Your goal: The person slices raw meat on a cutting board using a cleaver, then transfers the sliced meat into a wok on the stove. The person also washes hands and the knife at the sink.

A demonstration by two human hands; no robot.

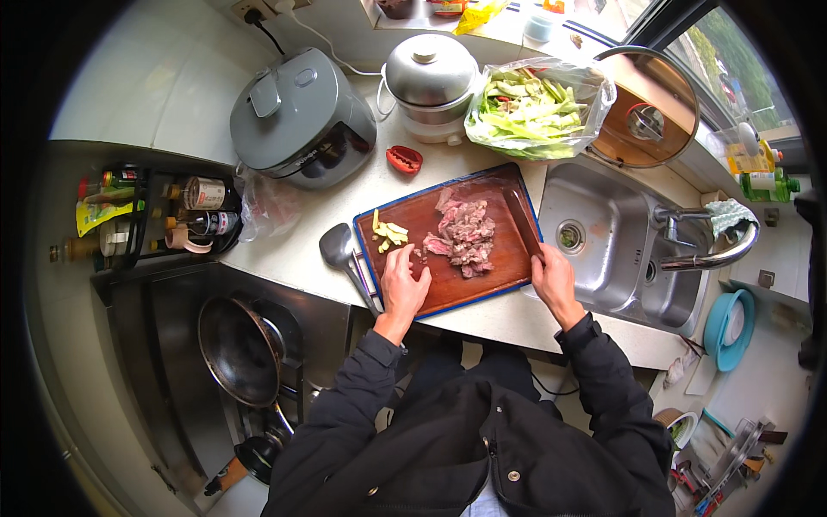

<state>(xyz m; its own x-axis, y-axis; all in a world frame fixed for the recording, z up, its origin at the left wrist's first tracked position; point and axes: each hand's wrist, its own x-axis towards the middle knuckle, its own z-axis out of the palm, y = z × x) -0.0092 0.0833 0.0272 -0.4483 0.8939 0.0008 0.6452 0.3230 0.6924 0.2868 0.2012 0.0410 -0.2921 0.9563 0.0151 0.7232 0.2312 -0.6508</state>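
Observation:
On a brown cutting board [446, 291] with a blue rim lies a heap of sliced raw meat [462, 236]. Pale yellow sticks, which look like cut ginger [390, 234], sit at the board's left side. My left hand [404, 282] is over the left front of the board, just below these sticks and beside some small crumbs. Its fingers are bent and apart, with nothing seen in them. With my right hand [554, 276] I hold a kitchen knife [521, 218] by its handle. The blade points away from me along the board's right edge, right of the meat.
Right of the board is a double-bowl steel sink [585, 194]. A halved red pepper [404, 159], grey cooker [297, 116], lidded steel pot [429, 74] and bag of green vegetable pieces [533, 116] stand behind. A black ladle [337, 249] and wok [239, 352] are at left.

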